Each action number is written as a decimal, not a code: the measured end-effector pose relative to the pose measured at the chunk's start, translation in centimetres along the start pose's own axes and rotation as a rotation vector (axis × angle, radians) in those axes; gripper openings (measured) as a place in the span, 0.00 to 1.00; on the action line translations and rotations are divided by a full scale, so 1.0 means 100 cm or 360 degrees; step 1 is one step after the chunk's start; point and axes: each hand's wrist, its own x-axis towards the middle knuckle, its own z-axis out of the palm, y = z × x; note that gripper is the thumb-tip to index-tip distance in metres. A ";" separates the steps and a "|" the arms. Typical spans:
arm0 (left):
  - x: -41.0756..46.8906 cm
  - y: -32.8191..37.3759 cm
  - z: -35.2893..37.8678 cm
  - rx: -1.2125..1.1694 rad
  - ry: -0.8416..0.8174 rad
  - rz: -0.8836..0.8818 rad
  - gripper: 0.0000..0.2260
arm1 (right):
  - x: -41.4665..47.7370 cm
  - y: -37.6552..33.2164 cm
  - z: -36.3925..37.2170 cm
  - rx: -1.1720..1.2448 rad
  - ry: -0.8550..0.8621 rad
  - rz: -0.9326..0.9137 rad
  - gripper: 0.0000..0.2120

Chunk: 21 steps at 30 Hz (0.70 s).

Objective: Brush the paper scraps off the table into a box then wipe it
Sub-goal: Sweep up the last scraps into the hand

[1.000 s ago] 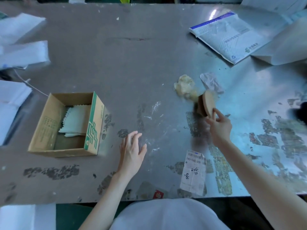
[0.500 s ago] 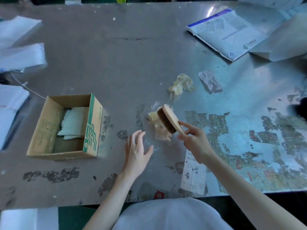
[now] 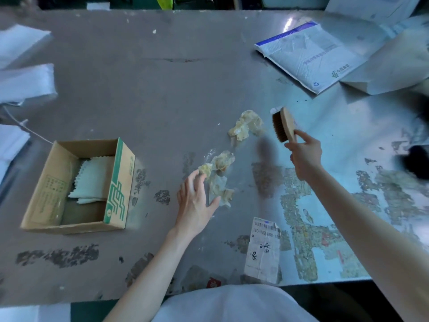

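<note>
My right hand [image 3: 305, 156] grips a wooden brush [image 3: 282, 126] by its end, bristles facing left, lifted just right of a crumpled yellowish paper scrap [image 3: 246, 125]. A second clump of crumpled scraps [image 3: 219, 175] lies nearer the middle of the grey table [image 3: 151, 89]. My left hand [image 3: 196, 203] rests flat with fingers apart, its fingertips touching that clump. An open cardboard box [image 3: 116, 182] with green print stands at the left, with a pale cloth [image 3: 91, 180] inside. A small white scrap [image 3: 275, 110] peeks out behind the brush.
A printed label slip [image 3: 263, 249] lies near the front edge. White mailer envelopes [image 3: 311, 56] and a paper bag [image 3: 390, 63] sit at the back right. White stacks [image 3: 23, 77] lie along the left side. Peeling patches cover the table's right half.
My right hand has lifted the brush away from the near clump and swung it back right, beside the far scrap. My left hand has slid forward onto the near clump.
</note>
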 end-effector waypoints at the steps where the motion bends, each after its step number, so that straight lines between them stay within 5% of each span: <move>1: 0.004 0.002 0.002 0.0024 -0.0003 0.0017 0.28 | 0.009 -0.002 0.000 -0.0052 0.0044 -0.0020 0.27; 9: 0.021 0.006 0.011 0.0157 -0.0078 0.0095 0.29 | 0.034 0.007 -0.003 -0.0466 0.0222 -0.0088 0.27; 21: 0.014 0.004 0.017 0.0177 -0.0127 0.0103 0.31 | -0.062 0.051 0.002 -0.0607 -0.0372 -0.0380 0.23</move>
